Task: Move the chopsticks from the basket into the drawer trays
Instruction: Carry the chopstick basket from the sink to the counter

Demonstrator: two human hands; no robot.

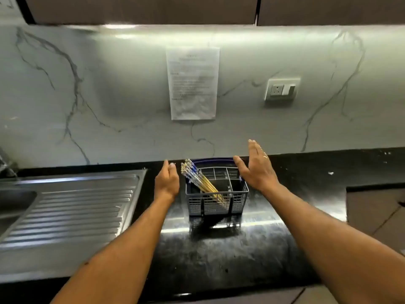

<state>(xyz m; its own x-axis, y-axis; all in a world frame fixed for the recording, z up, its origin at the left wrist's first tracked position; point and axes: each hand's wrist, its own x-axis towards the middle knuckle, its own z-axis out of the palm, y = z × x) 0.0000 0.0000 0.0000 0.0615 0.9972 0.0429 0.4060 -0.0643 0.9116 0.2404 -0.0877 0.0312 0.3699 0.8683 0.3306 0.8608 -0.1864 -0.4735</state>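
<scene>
Standing on the black polished counter (pixel 219 255), a grey plastic cutlery basket (pixel 217 197) sits centrally, near the marble-patterned backsplash (pixel 109 95). To its left: a stainless steel sink drainboard (pixel 72 207), ribbed, well apart from the basket. On the backsplash above: a printed paper notice (pixel 193 83), text illegible, and a wall socket (pixel 282 89) to the right of it. Dark upper cabinets (pixel 140 8) run along the top edge.

Chopsticks (pixel 200 179): one bundle, yellow shafts with blue-and-white patterned upper ends, lodged in a front compartment and leaning up to the left, tips projecting above the basket rim. A blue handle arches behind the basket. Remaining compartments appear vacant.

Left hand (pixel 167 179): loosely curled, holding nothing, just beside the basket's left side and close to the chopstick tips. Right hand (pixel 256 166): spread wide, fingers upward, empty, at the basket's right rear corner; contact cannot be confirmed. Nothing obstructs access from above
</scene>
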